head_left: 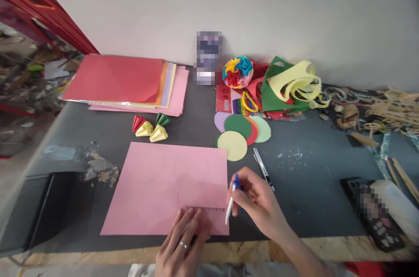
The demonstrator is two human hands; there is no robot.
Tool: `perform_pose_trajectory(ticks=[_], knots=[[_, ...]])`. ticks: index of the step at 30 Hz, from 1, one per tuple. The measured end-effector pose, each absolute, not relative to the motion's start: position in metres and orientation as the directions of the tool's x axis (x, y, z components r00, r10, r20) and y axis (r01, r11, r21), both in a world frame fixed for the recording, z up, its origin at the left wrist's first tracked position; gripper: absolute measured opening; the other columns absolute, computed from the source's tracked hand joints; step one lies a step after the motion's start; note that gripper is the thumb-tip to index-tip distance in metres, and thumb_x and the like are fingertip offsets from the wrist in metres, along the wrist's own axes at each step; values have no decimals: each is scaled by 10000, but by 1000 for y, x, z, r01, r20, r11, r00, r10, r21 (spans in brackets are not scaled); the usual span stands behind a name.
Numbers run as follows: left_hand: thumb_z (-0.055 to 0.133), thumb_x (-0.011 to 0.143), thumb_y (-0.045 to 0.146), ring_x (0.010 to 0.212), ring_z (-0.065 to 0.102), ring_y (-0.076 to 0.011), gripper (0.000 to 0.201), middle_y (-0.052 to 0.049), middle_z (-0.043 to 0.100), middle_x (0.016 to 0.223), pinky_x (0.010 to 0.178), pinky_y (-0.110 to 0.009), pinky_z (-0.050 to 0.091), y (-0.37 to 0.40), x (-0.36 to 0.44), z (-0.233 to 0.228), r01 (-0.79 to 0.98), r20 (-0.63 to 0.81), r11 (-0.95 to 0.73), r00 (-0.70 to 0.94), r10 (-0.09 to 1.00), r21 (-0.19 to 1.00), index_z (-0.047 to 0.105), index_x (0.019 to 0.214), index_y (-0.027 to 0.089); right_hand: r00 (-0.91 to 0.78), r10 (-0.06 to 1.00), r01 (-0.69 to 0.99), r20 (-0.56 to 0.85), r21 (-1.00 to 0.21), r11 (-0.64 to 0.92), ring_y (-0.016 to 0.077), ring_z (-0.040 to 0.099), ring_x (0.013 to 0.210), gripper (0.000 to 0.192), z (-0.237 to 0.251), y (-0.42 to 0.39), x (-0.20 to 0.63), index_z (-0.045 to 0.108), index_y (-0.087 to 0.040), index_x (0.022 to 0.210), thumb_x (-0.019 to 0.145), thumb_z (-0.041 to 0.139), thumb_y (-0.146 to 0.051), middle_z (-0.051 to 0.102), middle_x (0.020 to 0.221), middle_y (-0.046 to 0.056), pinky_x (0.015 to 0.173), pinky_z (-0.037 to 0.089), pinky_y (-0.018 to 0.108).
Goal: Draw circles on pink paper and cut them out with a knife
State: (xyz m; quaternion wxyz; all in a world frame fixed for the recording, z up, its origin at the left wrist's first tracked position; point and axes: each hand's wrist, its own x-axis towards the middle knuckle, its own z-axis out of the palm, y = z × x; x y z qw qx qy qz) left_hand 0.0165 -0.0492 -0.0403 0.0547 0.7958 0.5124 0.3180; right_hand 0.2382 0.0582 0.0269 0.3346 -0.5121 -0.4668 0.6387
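Right now a pink sheet of paper lies flat on the dark table, near its front edge, with faint circles drawn on it. A clear ruler rests along the sheet's lower right edge. The left hand presses down on the ruler and the paper, its fingers stretched out and close together, a ring on one. The right hand pinches a blue-and-white pen between its closed fingers, the tip at the ruler's right end. Just beyond lie a metal tool and coloured paper circles. Farther back sit folded paper cones, a stack of coloured paper and a multicoloured paper ball.
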Motion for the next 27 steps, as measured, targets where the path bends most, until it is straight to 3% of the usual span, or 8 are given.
perform_pose_trajectory(ticks=[2, 6, 9, 16, 27], knots=[[533, 934, 112, 1298, 658, -209, 380, -7, 750, 1324, 1238, -372, 442, -49, 17, -43, 784, 468, -469, 262, 844, 406, 755, 1199, 270, -198, 896, 110, -398, -917, -384, 140, 669, 552, 319, 22, 63, 229, 598, -218, 991, 901, 733, -492, 672, 698, -37, 574, 513, 250], [565, 945, 166, 1291, 664, -220, 325, -10, 746, 1331, 1221, -383, 465, -48, 17, -43, 782, 465, -478, 275, 841, 400, 760, 1181, 275, -256, 864, 192, -433, -899, -394, 174, 755, 767, 289, 10, 70, 213, 659, -192, 1052, 895, 718, -427, 734, 842, 9, 701, 565, 248], [570, 950, 178, 1285, 668, -216, 293, -12, 751, 1323, 1205, -379, 482, -48, 16, -39, 783, 446, -469, 277, 851, 409, 773, 1137, 278, -236, 872, 249, -429, -894, -372, 168, 744, 734, 234, 5, 71, 208, 672, -184, 967, 911, 681, -412, 739, 810, 12, 684, 564, 245], [591, 932, 156, 1277, 673, -201, 319, 19, 750, 1324, 1218, -350, 460, -48, 15, -40, 806, 439, -457, 280, 854, 376, 771, 1145, 309, -213, 865, 360, -455, -859, -364, 182, 755, 733, 324, -2, 73, 211, 660, -173, 1183, 933, 637, -378, 783, 812, 28, 644, 545, 246], [617, 918, 170, 1256, 688, -216, 279, 0, 762, 1302, 1202, -358, 482, -47, 17, -41, 807, 466, -467, 278, 840, 361, 782, 1108, 289, -223, 859, 317, -460, -868, -382, 206, 779, 756, 315, -4, 73, 212, 670, -184, 1150, 929, 628, -405, 792, 818, 28, 660, 583, 263]])
